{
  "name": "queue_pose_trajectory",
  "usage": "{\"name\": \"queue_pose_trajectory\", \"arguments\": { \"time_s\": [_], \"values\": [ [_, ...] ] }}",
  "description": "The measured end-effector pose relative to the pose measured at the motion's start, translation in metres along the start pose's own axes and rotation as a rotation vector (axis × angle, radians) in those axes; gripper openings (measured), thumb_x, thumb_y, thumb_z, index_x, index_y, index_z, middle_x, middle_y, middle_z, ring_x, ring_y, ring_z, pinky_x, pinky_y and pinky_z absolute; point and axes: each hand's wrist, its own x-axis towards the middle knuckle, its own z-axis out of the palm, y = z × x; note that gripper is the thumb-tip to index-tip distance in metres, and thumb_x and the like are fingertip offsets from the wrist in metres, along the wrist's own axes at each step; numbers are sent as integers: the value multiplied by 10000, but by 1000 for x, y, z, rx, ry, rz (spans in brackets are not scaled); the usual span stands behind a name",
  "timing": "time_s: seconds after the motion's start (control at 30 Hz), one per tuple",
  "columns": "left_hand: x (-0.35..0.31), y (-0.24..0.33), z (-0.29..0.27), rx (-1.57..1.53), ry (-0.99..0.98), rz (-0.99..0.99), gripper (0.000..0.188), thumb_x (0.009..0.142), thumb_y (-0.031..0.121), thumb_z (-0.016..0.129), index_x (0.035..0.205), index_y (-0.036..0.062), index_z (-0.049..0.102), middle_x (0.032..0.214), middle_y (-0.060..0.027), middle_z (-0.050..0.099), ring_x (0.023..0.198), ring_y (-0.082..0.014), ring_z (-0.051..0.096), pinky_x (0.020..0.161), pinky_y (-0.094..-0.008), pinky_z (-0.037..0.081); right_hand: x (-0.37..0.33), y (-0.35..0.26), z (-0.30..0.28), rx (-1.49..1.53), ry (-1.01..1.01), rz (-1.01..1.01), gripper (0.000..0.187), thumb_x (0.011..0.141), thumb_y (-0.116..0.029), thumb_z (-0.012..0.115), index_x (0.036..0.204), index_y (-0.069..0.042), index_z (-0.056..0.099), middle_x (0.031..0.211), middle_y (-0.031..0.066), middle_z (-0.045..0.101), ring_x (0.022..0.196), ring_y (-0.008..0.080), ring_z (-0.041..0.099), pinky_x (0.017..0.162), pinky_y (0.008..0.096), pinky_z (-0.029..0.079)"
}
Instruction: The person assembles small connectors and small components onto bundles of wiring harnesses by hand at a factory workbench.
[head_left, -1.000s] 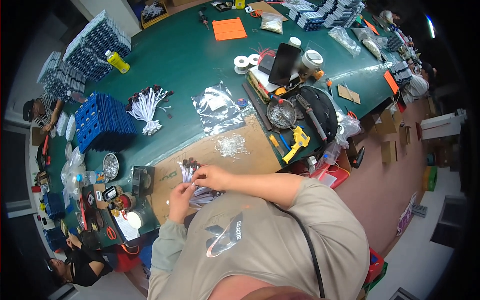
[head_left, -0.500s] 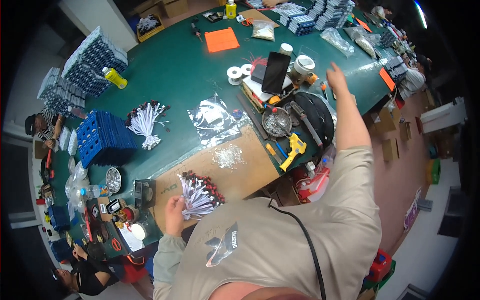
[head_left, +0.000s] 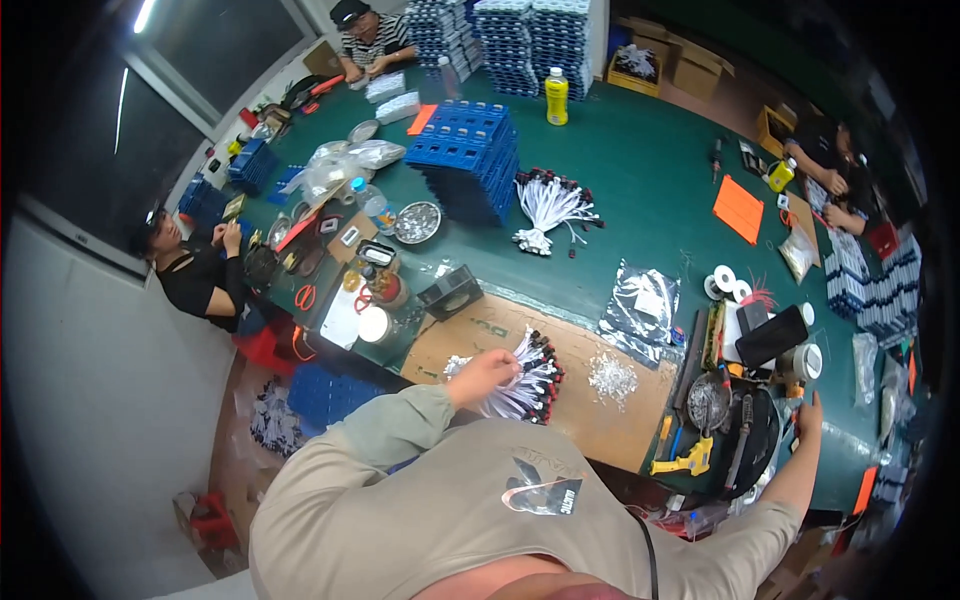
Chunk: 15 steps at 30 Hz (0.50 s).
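My left hand [head_left: 483, 378] is over a fanned bundle of white wires with dark and red connectors [head_left: 528, 378], on a brown cardboard sheet [head_left: 630, 440]. Its fingers are drawn together in a pinch; whatever may be between them is hidden. Loose small clear pieces [head_left: 612, 380] lie in a heap on the same sheet. Far to the right, my right hand [head_left: 809, 415] reaches beside a pale-lidded jar [head_left: 804, 362], a finger stretched out and the others partly hidden. I see nothing held in it. A black phone [head_left: 772, 338] rests left of the jar.
A yellow glue gun [head_left: 684, 458], a metal bowl [head_left: 709, 402] and a black bag [head_left: 765, 430] crowd the right side. Blue trays [head_left: 462, 165] stand stacked beyond another wire bundle [head_left: 550, 210]. A bottle [head_left: 374, 205] and bowl [head_left: 417, 222] stand left. Other people sit around the bench.
The view has swung left, so the bench things appear farther right and turned. My right hand is now closer to the jar. My left hand remains at the wire bundle.
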Motion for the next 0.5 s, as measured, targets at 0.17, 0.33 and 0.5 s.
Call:
{"name": "queue_pose_trajectory", "arguments": {
  "time_s": [0.17, 0.33, 0.5],
  "values": [
    [0, -5, -4, -36, -1, 8, 133, 934, 164, 585, 979, 38, 589, 811, 18, 582, 740, -72, 516, 672, -235, 428, -8, -6, 0, 102, -28, 139, 691, 844, -113, 442, 1494, -222, 237, 559, 44, 505, 351, 141, 374, 307, 300, 282],
    [-4, 0, -4, -36, -22, -37, 158, 935, 177, 586, 1004, 37, 606, 844, 9, 591, 777, -87, 532, 713, -243, 444, -5, 4, 10, 94, -43, 103, 683, 850, -119, 448, 1494, -217, 239, 549, 32, 487, 355, 139, 384, 306, 302, 283],
    [13, -3, -3, -50, -81, -18, 141, 945, 178, 571, 989, 44, 573, 816, 0, 606, 723, -73, 520, 665, -237, 422, 23, 70, -62, -10, 86, 100, 698, 825, -91, 445, 1491, -179, 255, 538, 26, 483, 334, 123, 356, 296, 291, 266]
  ]
}}
